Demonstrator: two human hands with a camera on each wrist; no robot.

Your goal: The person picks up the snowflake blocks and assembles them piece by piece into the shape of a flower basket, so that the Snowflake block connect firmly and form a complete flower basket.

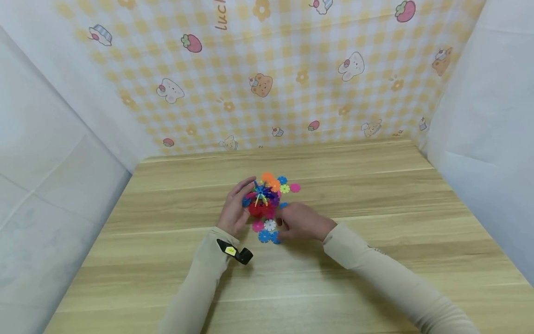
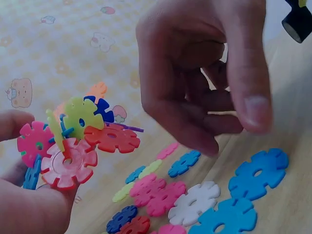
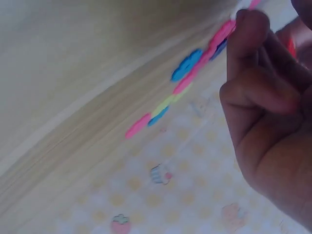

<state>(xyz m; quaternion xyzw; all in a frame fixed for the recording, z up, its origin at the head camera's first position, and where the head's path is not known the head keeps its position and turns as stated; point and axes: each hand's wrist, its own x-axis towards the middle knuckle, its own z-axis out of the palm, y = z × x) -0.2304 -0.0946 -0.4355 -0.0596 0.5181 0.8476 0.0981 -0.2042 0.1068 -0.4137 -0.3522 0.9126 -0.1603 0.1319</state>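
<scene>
My left hand grips a cluster of interlocking plastic snowflake discs, joined at many angles in red, pink, yellow, blue and orange. In the left wrist view, its thumb and a finger sit at the cluster's edge by a pale red disc. My right hand hovers just over loose discs, fingers loosely bent and thumb apart, with nothing visible between them. Below it lie a white disc and large blue discs. The right wrist view shows this hand from the palm side.
More loose discs lie flat on the wooden table, among them a pink one and a yellow one beyond the hands. A yellow-checked cloth hangs at the back, with white sheets at both sides.
</scene>
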